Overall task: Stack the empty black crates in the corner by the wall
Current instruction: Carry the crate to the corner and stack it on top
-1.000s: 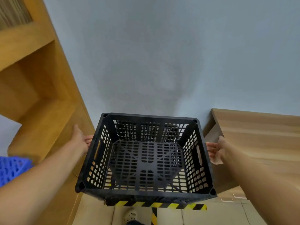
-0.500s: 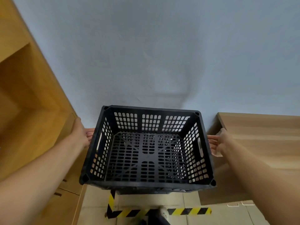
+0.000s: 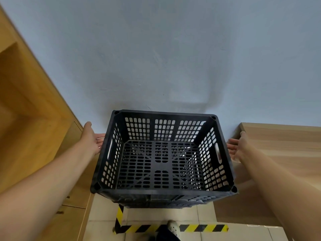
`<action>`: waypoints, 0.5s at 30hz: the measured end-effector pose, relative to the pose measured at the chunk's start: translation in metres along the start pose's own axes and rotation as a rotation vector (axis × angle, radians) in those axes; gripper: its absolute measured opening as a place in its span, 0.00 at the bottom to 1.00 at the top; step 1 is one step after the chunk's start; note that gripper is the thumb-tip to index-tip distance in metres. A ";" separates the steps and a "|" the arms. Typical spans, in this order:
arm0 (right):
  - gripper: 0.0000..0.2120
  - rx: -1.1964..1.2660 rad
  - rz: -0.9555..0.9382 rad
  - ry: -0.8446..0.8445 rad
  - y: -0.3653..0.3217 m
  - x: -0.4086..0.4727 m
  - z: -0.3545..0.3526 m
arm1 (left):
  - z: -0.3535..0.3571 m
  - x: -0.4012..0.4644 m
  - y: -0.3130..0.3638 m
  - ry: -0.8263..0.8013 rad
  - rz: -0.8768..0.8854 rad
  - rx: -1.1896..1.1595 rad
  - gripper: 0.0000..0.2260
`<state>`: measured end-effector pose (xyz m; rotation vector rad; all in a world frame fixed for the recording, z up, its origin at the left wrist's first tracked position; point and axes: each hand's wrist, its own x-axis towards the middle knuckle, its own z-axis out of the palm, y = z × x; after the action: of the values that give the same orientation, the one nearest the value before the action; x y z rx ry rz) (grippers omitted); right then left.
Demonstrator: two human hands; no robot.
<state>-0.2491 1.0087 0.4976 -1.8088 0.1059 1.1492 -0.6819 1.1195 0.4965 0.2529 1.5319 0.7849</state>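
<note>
Both hands, the left hand (image 3: 92, 141) and the right hand (image 3: 238, 146), lie spread and flat beside the black crate (image 3: 163, 159) between them, which sits against the wall (image 3: 173, 58), equally near each.

I see a pale tiled floor (image 3: 107, 211) at the bottom of my view, running up to the wall between wooden units on either side. Yellow-and-black hazard tape (image 3: 203, 228) lies flat on the tiles in an L, one strip crosswise and a shorter one toward the wall. A light perforated shoe (image 3: 172, 226) stands on the crosswise strip, and the black crate (image 3: 161, 159) sits above the tiles, its base hidden from me.
</note>
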 end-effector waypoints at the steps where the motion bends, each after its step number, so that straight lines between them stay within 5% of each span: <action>1: 0.31 0.000 0.001 0.002 -0.001 0.002 0.001 | 0.002 0.001 0.000 0.005 0.002 0.003 0.34; 10: 0.28 -0.056 -0.030 0.002 0.006 0.011 -0.004 | 0.008 0.009 -0.006 0.029 0.037 0.074 0.29; 15: 0.22 -0.208 -0.218 -0.015 0.027 0.011 -0.012 | -0.003 0.010 -0.028 0.011 0.187 0.189 0.22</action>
<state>-0.2493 0.9893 0.4730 -1.9388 -0.2226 1.0476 -0.6784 1.1039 0.4717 0.5389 1.6106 0.7889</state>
